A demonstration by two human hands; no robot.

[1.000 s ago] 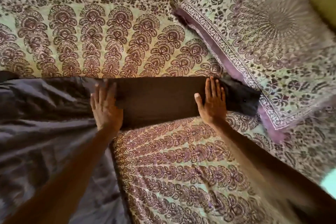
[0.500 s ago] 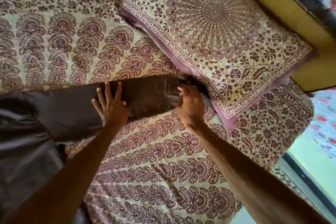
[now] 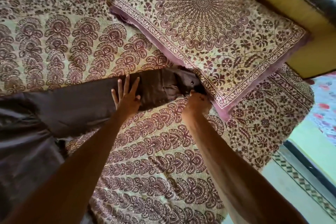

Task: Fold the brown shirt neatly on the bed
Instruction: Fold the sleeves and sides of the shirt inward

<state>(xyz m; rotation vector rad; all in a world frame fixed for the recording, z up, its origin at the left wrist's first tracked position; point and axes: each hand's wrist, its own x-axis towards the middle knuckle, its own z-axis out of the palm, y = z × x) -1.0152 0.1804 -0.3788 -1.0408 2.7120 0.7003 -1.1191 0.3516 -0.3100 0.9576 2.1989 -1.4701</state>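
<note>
Brown shirt on bed: bulk at far L, folded strip running R. L hand: fingers straight and spread, pressing flat on strip approx. mid-length. R hand: fingers curled, gripping strip's R end, right against pillow edge.

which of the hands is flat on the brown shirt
The left hand, fingers spread flat on the brown shirt; the right hand curls round its end.

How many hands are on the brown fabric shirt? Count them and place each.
2. The left hand presses flat on the brown fabric shirt; the right hand grips its crumpled end beside the patterned pillow.
</note>
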